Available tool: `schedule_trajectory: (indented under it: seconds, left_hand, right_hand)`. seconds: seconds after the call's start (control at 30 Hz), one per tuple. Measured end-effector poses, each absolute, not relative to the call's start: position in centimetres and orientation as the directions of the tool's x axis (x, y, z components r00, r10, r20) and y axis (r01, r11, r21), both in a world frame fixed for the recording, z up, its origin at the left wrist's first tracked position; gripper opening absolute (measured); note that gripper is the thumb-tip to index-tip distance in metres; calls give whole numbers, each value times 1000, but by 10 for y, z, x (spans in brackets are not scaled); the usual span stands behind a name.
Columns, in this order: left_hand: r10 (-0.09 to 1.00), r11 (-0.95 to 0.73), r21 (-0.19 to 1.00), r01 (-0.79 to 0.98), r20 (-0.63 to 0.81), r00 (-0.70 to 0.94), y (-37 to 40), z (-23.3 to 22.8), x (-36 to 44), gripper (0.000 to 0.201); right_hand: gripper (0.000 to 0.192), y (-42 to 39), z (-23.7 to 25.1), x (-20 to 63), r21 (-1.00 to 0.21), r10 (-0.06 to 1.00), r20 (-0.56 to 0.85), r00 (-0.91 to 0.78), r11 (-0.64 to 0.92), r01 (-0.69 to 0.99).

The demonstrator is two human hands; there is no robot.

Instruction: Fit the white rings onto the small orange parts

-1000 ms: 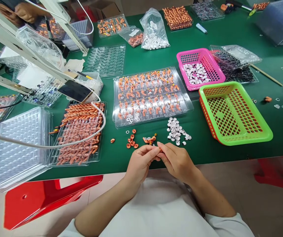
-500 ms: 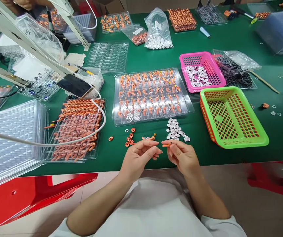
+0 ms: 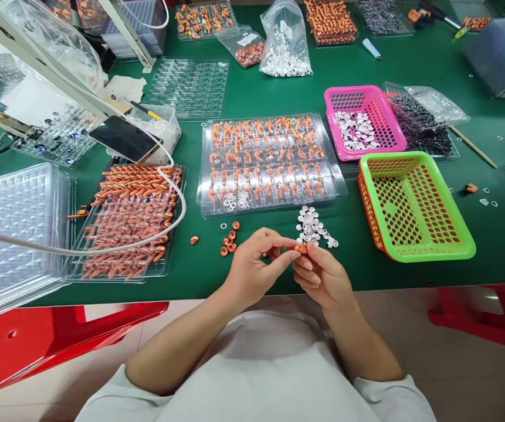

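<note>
Between my fingertips is a small orange-copper part [image 3: 301, 248], its exact kind too small to make out. My left hand [image 3: 258, 261] pinches it from the left with thumb and forefinger. From the other side my right hand [image 3: 325, 271] grips the same part. Just beyond my hands lies a loose pile of small white discs [image 3: 310, 224]. Left of my left hand are several round copper caps [image 3: 230, 241] and a thin white ring [image 3: 223, 225]. A clear tray [image 3: 270, 205] of orange curved parts sits behind, with white rings at its front left.
A green basket [image 3: 430, 255] stands at the right, beside a pink basket [image 3: 334, 153] holding white discs. On the left are a clear tray of copper parts [image 3: 133, 234], stacked clear trays [image 3: 10, 205], a white cable [image 3: 182, 202] and a phone [image 3: 124, 139] near a metal frame.
My hands have come together, and my left fingertips now touch the orange-copper part that my right hand held alone. The view has shifted slightly.
</note>
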State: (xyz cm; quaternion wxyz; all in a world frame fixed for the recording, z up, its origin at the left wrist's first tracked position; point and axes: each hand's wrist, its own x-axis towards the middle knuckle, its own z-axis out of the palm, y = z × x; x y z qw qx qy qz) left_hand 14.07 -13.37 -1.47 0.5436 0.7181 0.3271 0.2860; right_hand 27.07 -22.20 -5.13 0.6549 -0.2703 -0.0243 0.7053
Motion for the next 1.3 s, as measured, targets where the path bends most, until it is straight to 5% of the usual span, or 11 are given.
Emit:
schedule_trajectory:
  seconds: [0.3, 0.8, 1.3]
  left_hand:
    - [754, -398, 896, 199, 196, 627, -132, -17, 144, 6]
    - [711, -125, 988, 88, 28, 703, -135, -15, 143, 4]
    - [679, -300, 942, 147, 103, 727, -133, -12, 140, 3]
  right_hand:
    - [23, -221, -52, 271, -331, 928, -369, -47, -178, -926]
    - [19, -221, -53, 276, -358, 923, -358, -140, -274, -892]
    - [22, -223, -51, 285, -494, 909, -399, -122, -325, -806]
